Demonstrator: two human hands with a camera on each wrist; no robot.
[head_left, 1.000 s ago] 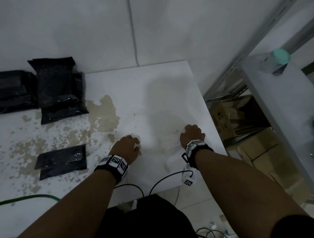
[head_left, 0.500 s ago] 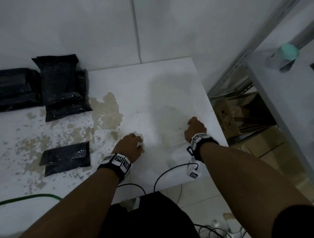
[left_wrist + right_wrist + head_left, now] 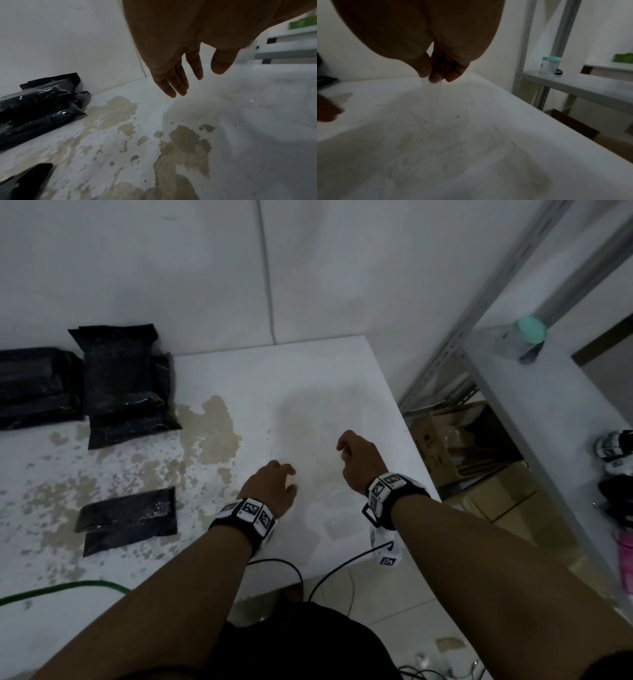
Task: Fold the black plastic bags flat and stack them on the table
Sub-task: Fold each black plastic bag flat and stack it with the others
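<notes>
My right hand (image 3: 426, 40) hangs over the white desk (image 3: 488, 121), thumb and fingers (image 3: 435, 78) bunched together, pinching a thin clear film (image 3: 433, 97) that trails down toward the surface. The image is blurred. To the right stands a metal shelf (image 3: 573, 86) carrying a jar with a teal lid (image 3: 550, 65).

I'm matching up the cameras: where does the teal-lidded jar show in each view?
Head: teal-lidded jar at upper right, on the grey shelf.
Left wrist: not in view.
Right wrist: right of centre, on that shelf.
Shared landmark: the white table.
</notes>
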